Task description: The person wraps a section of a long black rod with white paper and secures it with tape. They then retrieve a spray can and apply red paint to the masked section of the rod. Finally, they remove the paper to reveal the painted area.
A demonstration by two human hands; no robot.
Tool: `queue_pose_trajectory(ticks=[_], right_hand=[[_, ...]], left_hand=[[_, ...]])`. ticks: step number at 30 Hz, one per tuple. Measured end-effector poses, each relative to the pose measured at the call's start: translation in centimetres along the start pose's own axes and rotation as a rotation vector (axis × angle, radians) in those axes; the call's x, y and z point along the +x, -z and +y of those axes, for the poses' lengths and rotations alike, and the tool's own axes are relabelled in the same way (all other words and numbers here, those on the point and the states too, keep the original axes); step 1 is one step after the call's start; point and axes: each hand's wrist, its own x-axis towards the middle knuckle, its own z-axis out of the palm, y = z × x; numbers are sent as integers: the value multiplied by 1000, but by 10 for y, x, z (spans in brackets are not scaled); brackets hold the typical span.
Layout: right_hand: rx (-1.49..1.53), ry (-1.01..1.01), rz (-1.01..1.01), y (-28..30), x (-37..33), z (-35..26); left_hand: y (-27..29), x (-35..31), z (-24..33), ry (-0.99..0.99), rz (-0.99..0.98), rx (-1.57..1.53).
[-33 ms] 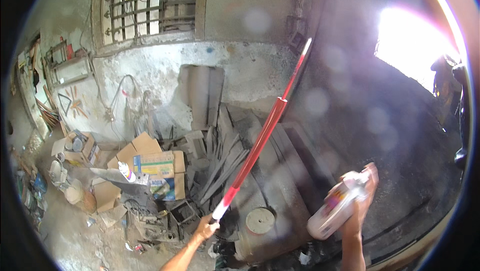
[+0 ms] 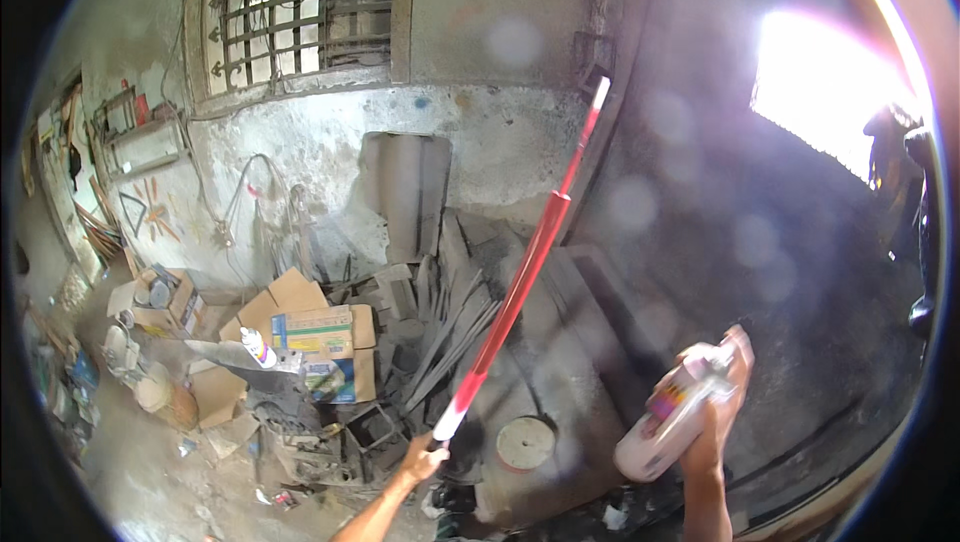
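My left hand (image 2: pixel 424 457) is closed around the dark lower end of a long pole (image 2: pixel 515 297). The pole slants up and away to the right, red along its middle and white toward both ends, with a thinner far section. To the right, my right hand (image 2: pixel 730 372) grips a white bottle (image 2: pixel 660 427) with a purplish label. The bottle is tilted, its top toward the upper right, and blurred; I cannot tell whether it is capped. Pole and bottle are apart.
Beyond the pole, grey slats (image 2: pixel 455 342) lean in a heap. A round whitish lid or tub (image 2: pixel 525 443) lies between my hands. Cardboard boxes (image 2: pixel 320 332), another white bottle (image 2: pixel 257 348) and scrap crowd the left. A barred window (image 2: pixel 300 17) is in the far wall.
The pole's far tip has swung slightly left, and my left hand has shifted a little right with its lower end. My right hand and the bottle stay nearly in place.
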Motion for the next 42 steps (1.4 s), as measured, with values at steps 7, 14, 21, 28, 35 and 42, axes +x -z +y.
queue_pose_trajectory(ticks=[7,14,21,28,35,42], right_hand=[[698,-15,72,13,15,23],[-363,178,52,6,14,44],[-193,4,151,11,46,55],[-404,198,318,-7,39,25],[-450,204,322,-12,55,2],[-466,543,27,-50,23,-54]], left_hand=[[-76,-9,-2,96,84,-192],[-28,-35,15,132,-124,138],[-16,-70,22,135,57,250],[-26,-70,24,195,210,422],[-22,-70,12,29,314,433],[-19,-68,10,-28,373,385]])
